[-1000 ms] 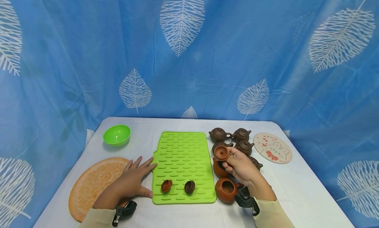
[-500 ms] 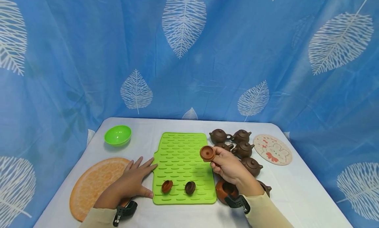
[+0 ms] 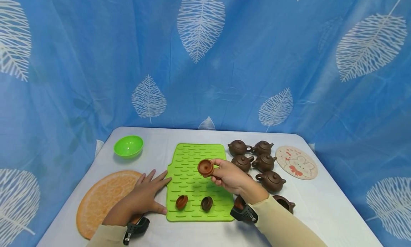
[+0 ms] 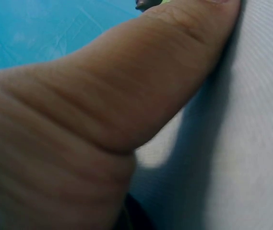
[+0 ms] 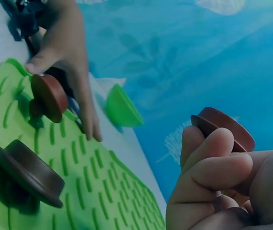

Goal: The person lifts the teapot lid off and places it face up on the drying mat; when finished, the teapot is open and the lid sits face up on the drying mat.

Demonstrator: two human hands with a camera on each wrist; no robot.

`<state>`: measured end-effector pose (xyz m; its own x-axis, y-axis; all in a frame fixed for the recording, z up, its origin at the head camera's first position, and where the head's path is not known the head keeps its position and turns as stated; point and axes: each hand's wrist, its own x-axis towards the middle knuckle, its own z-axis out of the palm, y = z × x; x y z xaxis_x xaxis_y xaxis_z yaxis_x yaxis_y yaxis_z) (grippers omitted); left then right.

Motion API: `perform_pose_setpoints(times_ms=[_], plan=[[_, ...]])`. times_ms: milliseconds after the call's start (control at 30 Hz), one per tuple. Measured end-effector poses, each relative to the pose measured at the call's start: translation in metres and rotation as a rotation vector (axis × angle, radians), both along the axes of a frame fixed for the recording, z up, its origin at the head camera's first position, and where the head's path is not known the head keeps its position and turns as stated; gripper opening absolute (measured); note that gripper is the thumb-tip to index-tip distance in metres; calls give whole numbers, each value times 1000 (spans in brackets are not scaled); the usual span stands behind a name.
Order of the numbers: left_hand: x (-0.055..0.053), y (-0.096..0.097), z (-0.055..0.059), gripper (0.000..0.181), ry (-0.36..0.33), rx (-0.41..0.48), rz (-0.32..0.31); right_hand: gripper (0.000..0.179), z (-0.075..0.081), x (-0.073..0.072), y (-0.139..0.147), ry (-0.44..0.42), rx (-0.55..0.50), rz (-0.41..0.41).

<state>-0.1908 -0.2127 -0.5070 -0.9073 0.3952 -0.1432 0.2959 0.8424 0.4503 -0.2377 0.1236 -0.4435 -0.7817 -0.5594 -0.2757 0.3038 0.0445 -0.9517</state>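
My right hand (image 3: 231, 177) pinches a reddish-brown teapot lid (image 3: 205, 167) above the green mat (image 3: 192, 152), its hollow underside facing up toward me. Curled fingers around that lid (image 5: 227, 127) also show in the right wrist view. Two more lids lie tilted on the mat's near part: a reddish one (image 3: 181, 202) and a dark brown one (image 3: 207, 203). On the left, my other hand (image 3: 144, 197) lies flat with fingers spread, fingertips and thumb at the mat's left edge. Its thumb (image 4: 126, 81) fills much of the left wrist view.
Several dark brown teapots (image 3: 239, 148) with lids stand right of the mat. Nearer are a dark lidless teapot (image 3: 283, 202) and a reddish teapot (image 3: 239, 202), mostly hidden by my right arm. A green bowl (image 3: 128, 146), an orange-slice mat (image 3: 99, 200) and a rabbit coaster (image 3: 297, 162) lie around.
My right hand has carried the reddish lid leftward, from over the teapots to over the middle of the green mat. My left hand has stayed in place.
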Motion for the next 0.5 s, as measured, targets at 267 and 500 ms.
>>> perform_pose_setpoints(times_ms=[267, 500], plan=[[0, -1, -2, 125, 13, 5, -7, 25, -5, -8, -22, 15, 105, 50], [0, -1, -2, 124, 15, 4, -12, 23, -13, -13, -40, 14, 165, 100]])
